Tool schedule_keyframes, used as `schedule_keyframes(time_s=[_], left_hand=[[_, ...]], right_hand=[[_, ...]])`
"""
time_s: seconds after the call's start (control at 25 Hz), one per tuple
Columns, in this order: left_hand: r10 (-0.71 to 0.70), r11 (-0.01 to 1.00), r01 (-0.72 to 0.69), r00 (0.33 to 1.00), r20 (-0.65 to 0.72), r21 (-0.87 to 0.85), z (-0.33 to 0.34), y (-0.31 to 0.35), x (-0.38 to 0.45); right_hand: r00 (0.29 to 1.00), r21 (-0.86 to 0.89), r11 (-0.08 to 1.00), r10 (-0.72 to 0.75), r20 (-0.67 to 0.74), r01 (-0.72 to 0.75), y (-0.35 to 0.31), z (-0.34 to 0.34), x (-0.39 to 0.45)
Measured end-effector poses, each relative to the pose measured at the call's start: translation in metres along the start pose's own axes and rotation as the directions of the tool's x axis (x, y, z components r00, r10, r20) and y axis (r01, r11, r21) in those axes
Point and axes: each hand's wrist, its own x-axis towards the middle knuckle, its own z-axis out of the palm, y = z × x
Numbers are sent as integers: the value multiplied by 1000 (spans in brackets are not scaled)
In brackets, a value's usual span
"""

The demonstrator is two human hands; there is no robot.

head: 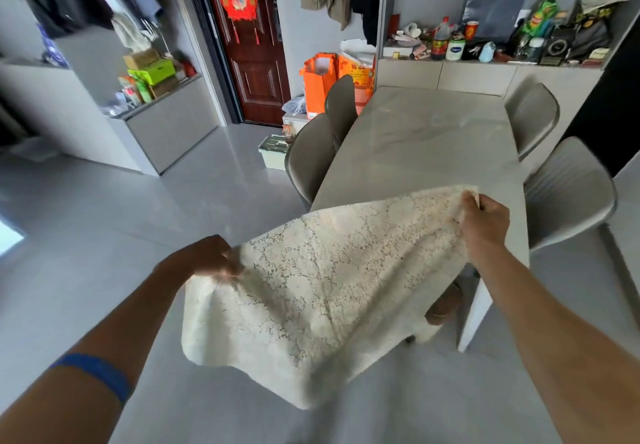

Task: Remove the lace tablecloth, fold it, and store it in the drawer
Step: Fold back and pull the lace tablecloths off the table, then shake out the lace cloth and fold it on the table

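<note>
The cream lace tablecloth hangs in the air in front of me, off the table, doubled over and sagging toward the floor. My left hand grips its left top edge. My right hand pinches the right top corner, raised higher, just over the near end of the grey stone table. The tabletop behind is bare. No drawer can be picked out with certainty; flat cabinet fronts run along the wall behind the table.
Two grey chairs stand on the table's left, two more on its right. A cluttered shelf sits behind. Orange bags and a green box lie near the red door. A low cabinet is at left.
</note>
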Motion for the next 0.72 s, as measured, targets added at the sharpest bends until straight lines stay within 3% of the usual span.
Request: schedule_keyframes(time_s=[0.08, 0.24, 0.52, 0.72], left_hand=[[-53, 997, 62, 984, -171, 48, 0, 10, 5], [-120, 993, 106, 914, -387, -58, 6, 34, 17], [-234, 948, 89, 845, -482, -304, 30, 63, 31], [-78, 973, -28, 892, -445, -227, 77, 85, 38]], right_hand=[[1000, 13, 1000, -23, -2, 23, 4, -20, 6], [998, -14, 999, -51, -23, 51, 10, -47, 8], [979, -152, 985, -103, -178, 76, 37, -73, -10], [990, -250, 966, 35, -138, -69, 82, -51, -89]])
